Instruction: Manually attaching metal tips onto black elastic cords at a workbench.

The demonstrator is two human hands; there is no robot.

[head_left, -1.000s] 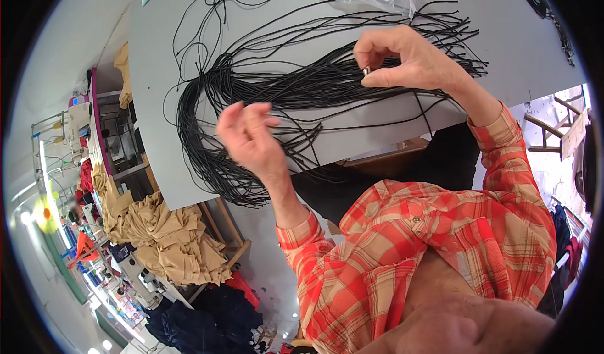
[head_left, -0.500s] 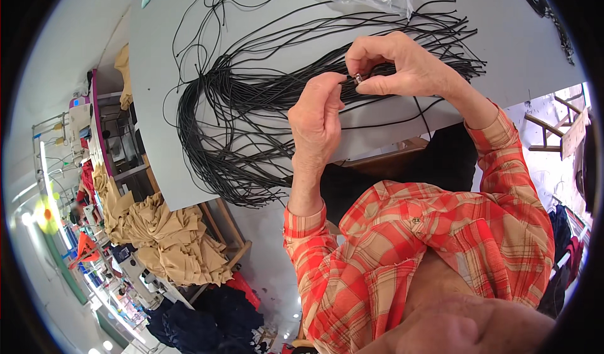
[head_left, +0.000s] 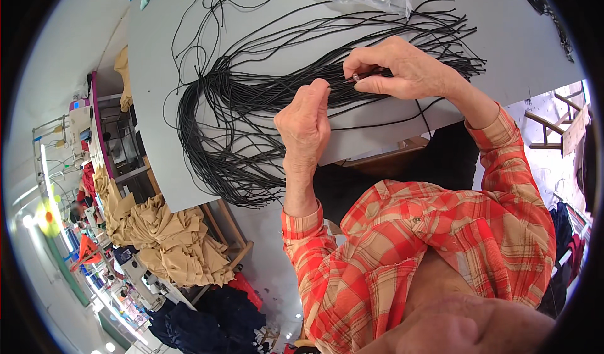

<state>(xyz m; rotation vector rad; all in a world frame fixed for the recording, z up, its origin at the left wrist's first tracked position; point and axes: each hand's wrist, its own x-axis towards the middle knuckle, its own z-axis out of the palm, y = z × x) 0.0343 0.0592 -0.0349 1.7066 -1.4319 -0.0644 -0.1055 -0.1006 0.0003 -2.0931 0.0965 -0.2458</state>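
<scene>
Head view, right hand (head_left: 406, 70), pinched metal piece (head_left: 356, 77)

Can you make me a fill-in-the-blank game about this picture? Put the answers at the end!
1. The small metal piece is in the right hand, not the ____ one.
2. The colour of the long cords in the big bundle is ____.
3. The clear bag on the table lies ____ from the person's body than the right hand does.

Missing words: left; black; farther.
</scene>
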